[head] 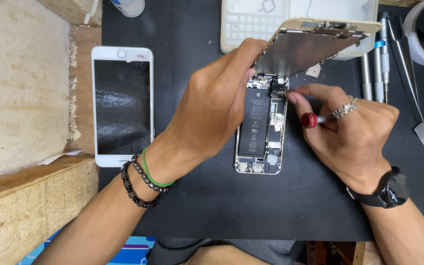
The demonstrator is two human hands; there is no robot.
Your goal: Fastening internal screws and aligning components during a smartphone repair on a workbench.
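Two hands work over an opened smartphone lying near the middle of the black mat. The left hand has its fingers pinched on the edge of the lifted screen panel, holding it tilted up over the phone's top end, while the right hand has fingers closed round a red-capped precision screwdriver, its tip at the connector area beside the battery. By my judgement this is unscrewing near the display connectors, which calls for a steady panel and light turning.
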